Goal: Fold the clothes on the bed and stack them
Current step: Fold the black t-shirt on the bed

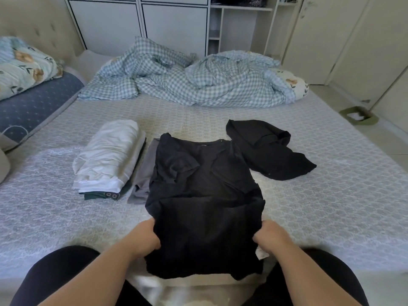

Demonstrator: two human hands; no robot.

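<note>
Nearest, the left hand (144, 237) and right hand (270, 236) each grip a side of the black shirt (198, 184), lying on the bed (331, 195) with its sleeves already turned in. Next, probably, the hem goes up toward the collar — evenly. Left of the shirt sits the folded stack (108, 157); beyond it right, another black garment (267, 149) waits — unfolded.

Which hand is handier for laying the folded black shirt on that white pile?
Probably the left hand: it grips the black shirt's edge on the side where the white pile lies. The right hand would cross over.
</note>
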